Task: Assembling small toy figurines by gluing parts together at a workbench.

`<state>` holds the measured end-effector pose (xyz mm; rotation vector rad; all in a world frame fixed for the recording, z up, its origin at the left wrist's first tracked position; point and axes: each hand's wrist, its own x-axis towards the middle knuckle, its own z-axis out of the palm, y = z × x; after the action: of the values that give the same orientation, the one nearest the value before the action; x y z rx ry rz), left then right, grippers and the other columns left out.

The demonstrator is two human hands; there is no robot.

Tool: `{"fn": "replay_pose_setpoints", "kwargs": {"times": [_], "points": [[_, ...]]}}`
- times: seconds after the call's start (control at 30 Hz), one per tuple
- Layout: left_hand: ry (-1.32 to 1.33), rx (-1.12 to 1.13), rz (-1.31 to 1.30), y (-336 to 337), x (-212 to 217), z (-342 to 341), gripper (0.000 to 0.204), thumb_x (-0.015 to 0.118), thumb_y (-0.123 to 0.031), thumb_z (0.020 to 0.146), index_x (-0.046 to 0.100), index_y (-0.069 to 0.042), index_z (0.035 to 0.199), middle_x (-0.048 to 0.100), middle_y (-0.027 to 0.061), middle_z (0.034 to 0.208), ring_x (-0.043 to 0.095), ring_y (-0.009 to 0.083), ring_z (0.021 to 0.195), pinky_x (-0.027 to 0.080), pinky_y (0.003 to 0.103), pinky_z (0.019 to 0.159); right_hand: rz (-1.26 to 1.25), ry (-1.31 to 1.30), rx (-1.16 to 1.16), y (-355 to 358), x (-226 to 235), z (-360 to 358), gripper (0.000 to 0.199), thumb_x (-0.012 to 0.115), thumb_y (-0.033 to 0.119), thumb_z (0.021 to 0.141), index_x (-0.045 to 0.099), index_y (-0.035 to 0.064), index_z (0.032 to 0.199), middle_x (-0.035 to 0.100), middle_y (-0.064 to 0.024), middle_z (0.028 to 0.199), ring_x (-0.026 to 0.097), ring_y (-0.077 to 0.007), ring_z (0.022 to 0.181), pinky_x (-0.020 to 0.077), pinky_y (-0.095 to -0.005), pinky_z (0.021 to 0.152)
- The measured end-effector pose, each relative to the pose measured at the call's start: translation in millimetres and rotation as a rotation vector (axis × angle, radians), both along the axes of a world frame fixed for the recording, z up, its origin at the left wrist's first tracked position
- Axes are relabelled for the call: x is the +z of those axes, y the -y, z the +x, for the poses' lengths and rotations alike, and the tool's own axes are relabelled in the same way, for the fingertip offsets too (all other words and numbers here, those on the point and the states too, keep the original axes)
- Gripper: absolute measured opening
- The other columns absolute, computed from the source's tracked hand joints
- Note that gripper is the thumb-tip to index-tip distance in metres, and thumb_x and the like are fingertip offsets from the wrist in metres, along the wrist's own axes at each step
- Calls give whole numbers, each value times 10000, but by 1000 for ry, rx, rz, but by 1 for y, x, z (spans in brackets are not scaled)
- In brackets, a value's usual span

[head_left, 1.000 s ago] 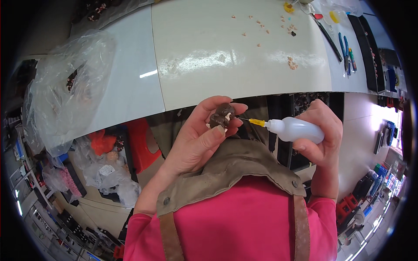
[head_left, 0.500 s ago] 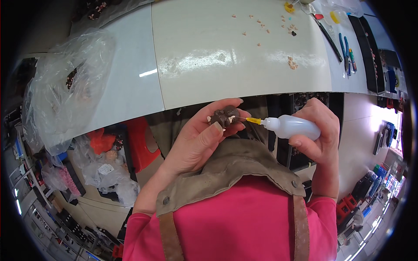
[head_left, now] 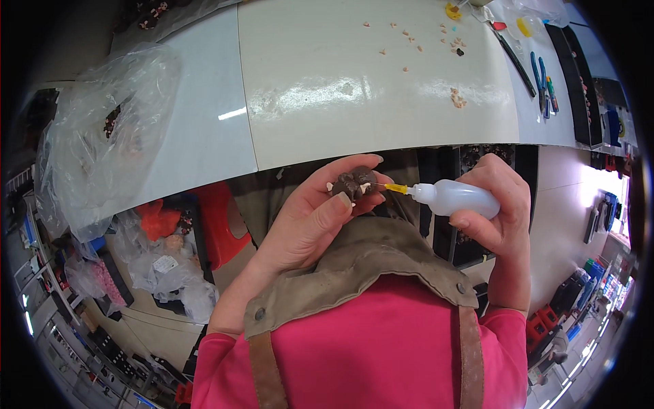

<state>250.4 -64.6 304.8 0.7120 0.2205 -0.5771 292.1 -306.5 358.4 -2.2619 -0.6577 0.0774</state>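
The small brown figure (head_left: 346,184) is held in the air on the wearer's side of the surface (head_left: 306,129), just off its near edge, with the left hand's (head_left: 310,218) fingers (head_left: 354,162) clamped around it. The right hand (head_left: 504,204), also on that side of the surface, has its fingers wrapped around a white squeeze bottle (head_left: 456,199), whose yellow nozzle (head_left: 397,189) carries a thin needle pointing at a pale patch (head_left: 366,187) on the figure; whether the tip touches cannot be told. Too hard a squeeze could flood the patch and wet the left fingertips, which sit right behind it. If either hand jerks, the needle could skid off and prick a finger, or bend against the figure. A loose pinch might let the figure turn or drop, since it hangs off the surface with the apron (head_left: 368,252) below. The pale crumbs (head_left: 458,99) on the surface's far right part and the pliers (head_left: 541,82) near its right end seem too far off to interfere
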Motion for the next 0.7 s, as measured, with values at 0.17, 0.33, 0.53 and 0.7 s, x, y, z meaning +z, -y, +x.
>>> {"fn": "replay_pose_setpoints", "kwargs": {"times": [0.17, 0.33, 0.53, 0.7], "points": [[-13, -16, 20, 0, 2, 0, 747, 696, -423, 777, 392, 21, 1294, 538, 137, 1150, 575, 158, 982, 448, 294, 921, -74, 89, 19, -1, 5, 1, 426, 798, 392, 573, 610, 58, 759, 521, -37, 635, 495, -198, 565, 378, -301, 518], [2, -43, 9, 1, 3, -1, 717, 673, -395, 807, 384, 29, 1308, 543, 128, 1152, 571, 158, 994, 441, 288, 932, -163, 262, 105, -2, 18, 7, 439, 779, 414, 543, 602, 68, 747, 496, -22, 626, 473, -184, 542, 347, -297, 507], [7, -55, 18, 1, 3, -3, 710, 667, -399, 810, 392, 31, 1304, 551, 124, 1149, 569, 157, 1002, 439, 285, 934, -189, 332, 169, -1, 24, 9, 456, 767, 420, 530, 595, 56, 743, 475, -22, 619, 456, -177, 530, 334, -291, 505], [9, -67, -8, 1, 2, -3, 713, 656, -404, 818, 381, 28, 1313, 548, 126, 1164, 567, 150, 1006, 439, 286, 934, -198, 338, 171, -1, 27, 7, 461, 763, 425, 538, 591, 48, 740, 473, -25, 616, 456, -176, 531, 336, -291, 507]]}}
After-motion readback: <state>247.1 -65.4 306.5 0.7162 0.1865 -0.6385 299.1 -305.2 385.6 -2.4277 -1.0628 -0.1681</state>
